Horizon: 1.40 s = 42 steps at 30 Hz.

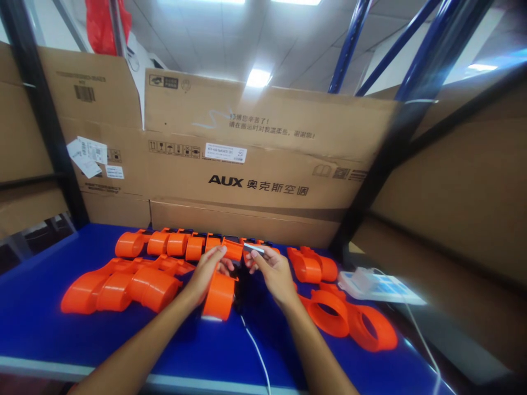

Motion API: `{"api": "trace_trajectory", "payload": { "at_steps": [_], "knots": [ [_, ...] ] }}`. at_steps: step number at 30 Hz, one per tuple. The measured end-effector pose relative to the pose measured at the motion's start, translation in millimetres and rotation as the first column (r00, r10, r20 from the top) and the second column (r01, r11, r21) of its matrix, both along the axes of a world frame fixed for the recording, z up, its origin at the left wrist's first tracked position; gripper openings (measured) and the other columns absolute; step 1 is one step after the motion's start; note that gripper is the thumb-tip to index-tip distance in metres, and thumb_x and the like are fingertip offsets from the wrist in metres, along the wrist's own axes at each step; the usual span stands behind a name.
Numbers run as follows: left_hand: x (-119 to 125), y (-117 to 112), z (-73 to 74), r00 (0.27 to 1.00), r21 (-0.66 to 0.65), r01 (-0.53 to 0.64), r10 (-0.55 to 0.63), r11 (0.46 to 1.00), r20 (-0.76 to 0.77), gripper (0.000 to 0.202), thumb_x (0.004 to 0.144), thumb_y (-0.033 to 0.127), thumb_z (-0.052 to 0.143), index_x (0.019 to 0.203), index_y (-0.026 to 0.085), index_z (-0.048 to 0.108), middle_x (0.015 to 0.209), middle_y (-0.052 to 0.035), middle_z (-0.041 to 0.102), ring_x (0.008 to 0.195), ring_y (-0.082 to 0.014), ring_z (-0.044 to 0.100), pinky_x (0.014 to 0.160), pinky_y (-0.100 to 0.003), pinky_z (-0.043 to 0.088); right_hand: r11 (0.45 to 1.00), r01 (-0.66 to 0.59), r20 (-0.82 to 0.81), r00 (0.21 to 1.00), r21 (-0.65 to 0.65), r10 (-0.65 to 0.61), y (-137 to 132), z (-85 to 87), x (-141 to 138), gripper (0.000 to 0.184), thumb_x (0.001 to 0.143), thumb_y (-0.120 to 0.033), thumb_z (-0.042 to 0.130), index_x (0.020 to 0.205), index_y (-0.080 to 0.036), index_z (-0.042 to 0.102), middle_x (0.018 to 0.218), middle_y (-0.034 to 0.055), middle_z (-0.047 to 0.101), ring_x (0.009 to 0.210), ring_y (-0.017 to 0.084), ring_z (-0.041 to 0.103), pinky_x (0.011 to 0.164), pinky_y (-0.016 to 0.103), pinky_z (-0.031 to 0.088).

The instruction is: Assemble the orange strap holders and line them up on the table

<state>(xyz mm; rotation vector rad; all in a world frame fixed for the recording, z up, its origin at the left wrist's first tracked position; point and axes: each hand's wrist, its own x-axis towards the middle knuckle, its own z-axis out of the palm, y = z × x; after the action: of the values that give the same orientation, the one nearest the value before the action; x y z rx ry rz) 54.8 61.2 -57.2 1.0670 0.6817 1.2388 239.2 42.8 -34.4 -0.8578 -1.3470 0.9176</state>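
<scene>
My left hand (209,271) is closed around an orange plastic piece (233,250) near the middle of the blue table. Between the fingers of my right hand (272,270) is a thin flat strip (253,248), white or silvery along its edge, right beside the orange piece. Whether the strip touches it I cannot tell. Below my left wrist is an orange ring-shaped part (220,296); its link to the held piece is hidden by the hand. Something dark lies under both hands, too blurred to name.
Several orange ring parts stand in a back row (177,243), with more at left (119,288) and right (349,318). A white power strip (382,288) lies at the right edge. A white cable (257,351) runs toward me. Cardboard (247,164) walls the back of the blue table (37,329).
</scene>
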Motion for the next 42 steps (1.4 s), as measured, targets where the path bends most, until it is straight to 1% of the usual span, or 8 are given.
{"api": "trace_trajectory", "payload": {
  "at_steps": [7, 13, 17, 23, 30, 34, 36, 42],
  "knots": [
    [2, -6, 0.9, 0.995, -0.049, 0.078, -0.075, 0.996, 0.059, 0.043, 0.076, 0.055, 0.072, 0.092, 0.017, 0.058, 0.073, -0.0028, 0.069, 0.052, -0.0133, 0.062, 0.050, -0.023, 0.045, 1.000, 0.018, 0.015, 1.000, 0.006, -0.018, -3, 1.6, 3, 0.027, 0.085, -0.042, 0.070, 0.098, -0.018, 0.070, 0.075, 0.0024, 0.067, 0.060, 0.013, 0.060, 0.055, 0.026, 0.051],
    [1, -4, 0.4, 0.991, -0.048, 0.123, -0.120, 0.991, 0.050, 0.042, 0.076, 0.055, 0.072, 0.087, 0.017, 0.058, 0.073, -0.0037, 0.069, 0.052, -0.0146, 0.063, 0.050, -0.024, 0.046, 1.000, 0.029, 0.037, 0.999, 0.005, -0.029, -3, 3.4, 2, 0.030, 0.086, -0.044, 0.069, 0.099, -0.018, 0.068, 0.072, 0.0015, 0.065, 0.062, 0.015, 0.060, 0.053, 0.026, 0.050],
    [0, -4, 2.4, 0.990, -0.039, 0.128, -0.125, 0.991, 0.063, 0.043, 0.076, 0.056, 0.071, 0.085, 0.016, 0.058, 0.072, -0.0039, 0.069, 0.050, -0.0132, 0.061, 0.048, -0.022, 0.043, 0.999, 0.043, 0.094, 0.995, 0.001, -0.043, -5, 6.3, 4, 0.027, 0.086, -0.044, 0.069, 0.092, -0.018, 0.067, 0.069, -0.0002, 0.064, 0.058, 0.013, 0.059, 0.054, 0.026, 0.048],
    [0, -5, 1.8, 0.991, -0.025, 0.135, -0.134, 0.991, 0.025, 0.043, 0.078, 0.056, 0.070, 0.089, 0.016, 0.060, 0.072, -0.0042, 0.070, 0.050, -0.0123, 0.061, 0.048, -0.022, 0.041, 1.000, 0.030, 0.163, 0.986, -0.004, -0.028, -7, 7.0, 6, 0.028, 0.086, -0.046, 0.068, 0.084, -0.018, 0.065, 0.063, -0.0011, 0.063, 0.054, 0.013, 0.057, 0.054, 0.026, 0.046],
    [0, -6, 1.7, 0.987, -0.004, 0.148, -0.148, 0.989, -0.067, 0.045, 0.078, 0.057, 0.071, 0.097, 0.016, 0.063, 0.078, -0.0059, 0.072, 0.054, -0.0121, 0.062, 0.049, -0.021, 0.040, 0.999, 0.028, 0.124, 0.992, -0.029, -0.024, -4, 2.3, 3, 0.032, 0.084, -0.050, 0.069, 0.088, -0.018, 0.067, 0.067, 0.0005, 0.064, 0.056, 0.014, 0.057, 0.050, 0.025, 0.046],
    [0, -7, 2.6, 0.987, -0.004, 0.149, -0.149, 0.989, -0.066, 0.048, 0.078, 0.057, 0.071, 0.102, 0.017, 0.063, 0.082, -0.0061, 0.072, 0.056, -0.0126, 0.063, 0.053, -0.022, 0.043, 0.995, 0.096, 0.035, 0.995, 0.004, -0.096, 0, -0.2, 3, 0.041, 0.077, -0.046, 0.077, 0.106, -0.020, 0.067, 0.090, 0.0046, 0.069, 0.069, 0.016, 0.060, 0.050, 0.024, 0.047],
    [0, -6, 2.2, 0.991, -0.008, 0.121, -0.121, 0.993, -0.048, 0.046, 0.078, 0.058, 0.070, 0.098, 0.018, 0.062, 0.083, -0.0053, 0.072, 0.055, -0.0119, 0.062, 0.054, -0.023, 0.044, 0.987, 0.156, -0.024, 0.988, 0.031, -0.155, 1, -0.2, 5, 0.042, 0.074, -0.044, 0.079, 0.106, -0.021, 0.067, 0.095, 0.0051, 0.068, 0.073, 0.016, 0.060, 0.051, 0.024, 0.048],
    [-3, -3, 1.4, 0.998, -0.045, 0.039, -0.040, 0.998, -0.042, 0.047, 0.075, 0.061, 0.071, 0.091, 0.017, 0.061, 0.079, -0.0039, 0.071, 0.055, -0.0119, 0.060, 0.051, -0.022, 0.040, 0.972, 0.234, -0.026, 0.972, 0.030, -0.233, -2, 3.0, 11, 0.030, 0.079, -0.044, 0.075, 0.092, -0.018, 0.073, 0.073, 0.0021, 0.066, 0.057, 0.012, 0.052, 0.051, 0.026, 0.045]
  ]
}}
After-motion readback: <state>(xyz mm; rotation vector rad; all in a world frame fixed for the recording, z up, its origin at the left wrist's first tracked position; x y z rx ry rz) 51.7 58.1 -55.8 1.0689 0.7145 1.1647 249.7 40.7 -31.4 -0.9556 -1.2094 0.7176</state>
